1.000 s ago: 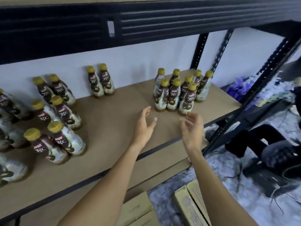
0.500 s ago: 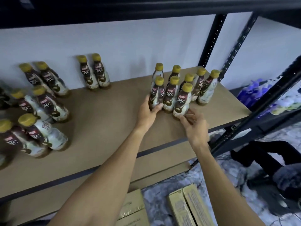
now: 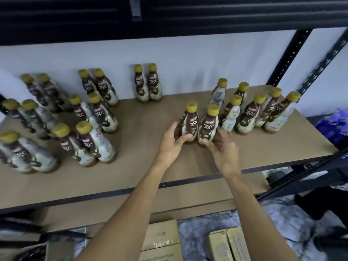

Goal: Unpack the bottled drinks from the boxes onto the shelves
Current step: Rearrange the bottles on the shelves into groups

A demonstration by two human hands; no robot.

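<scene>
Head view: left hand (image 3: pixel 172 143) clamped on the first bottle (image 3: pixel 190 122), thumb across the front near the base, fingers curled round the back. Right hand (image 3: pixel 223 147) grips the second bottle (image 3: pixel 209 127) low down, thumb at the front of the base, fingers round its right side. Both bottles upright on the brown shelf (image 3: pixel 150 117), touching or nearly touching each other, brown-and-white labels reading "78°C", yellow caps. They stand at the left front of the right cluster (image 3: pixel 250 113), six more of the same bottles, upright, packed close toward the shelf's right end. One pair (image 3: pixel 147 83) stands against the white wall (image 3: pixel 178 53) mid-shelf, apart from the rest. The left groups (image 3: pixel 88 110) fill the left half of the shelf in pairs; that side is motion-blurred, count unclear. Black slotted upright (image 3: pixel 288 57) at the right rear corner, dark upper shelf beam (image 3: pixel 188 14) overhead. Below the shelf edge, on the floor: cardboard box (image 3: pixel 162 236) between the forearms, second carton (image 3: pixel 226 243) just right of it; cannot tell what is inside either.
</scene>
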